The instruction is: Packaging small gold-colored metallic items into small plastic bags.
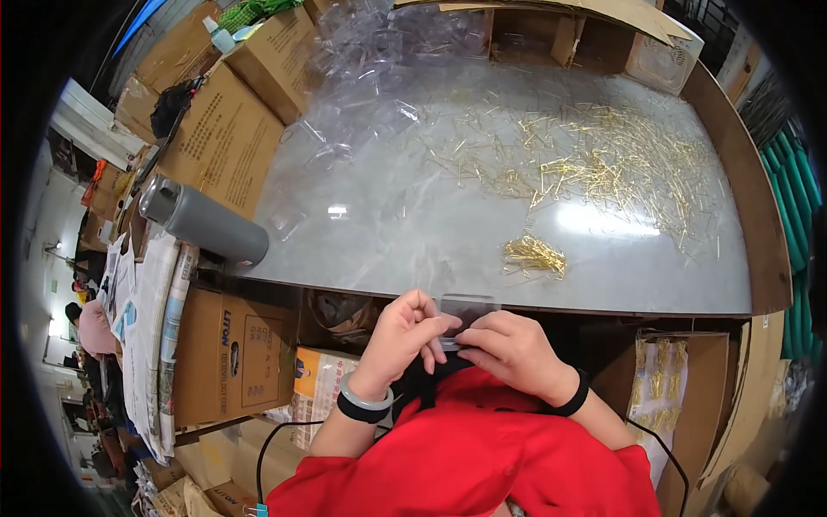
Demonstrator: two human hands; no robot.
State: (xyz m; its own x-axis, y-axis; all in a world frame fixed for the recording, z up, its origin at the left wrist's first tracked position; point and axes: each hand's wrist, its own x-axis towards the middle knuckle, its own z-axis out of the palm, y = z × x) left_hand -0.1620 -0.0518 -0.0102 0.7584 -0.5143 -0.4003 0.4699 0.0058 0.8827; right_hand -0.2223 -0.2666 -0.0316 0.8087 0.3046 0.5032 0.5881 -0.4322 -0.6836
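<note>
Between my two hands, just off the table's front edge, is a thin clear plastic piece (469, 305) with a flat, squarish upper part. My left hand (405, 334) is closed at its lower left side, thumb and fingers pinching. My right hand (510, 346) grips the lower right side with curled fingers. The fingers partly hide the piece's lower edge. Beyond my right hand, a small bundle of gold wire hooks (534, 256) lies on the table. Many more loose gold hooks (616, 168) are spread behind it. Clear plastic pieces (370, 69) are heaped at the back left.
The grey tabletop (379, 246) has a cardboard wall (745, 181) along its right side. A grey bottle (211, 224) lies at the left edge, beside cardboard boxes (220, 133). At lower right, an open carton (698, 388) holds cards with gold hooks.
</note>
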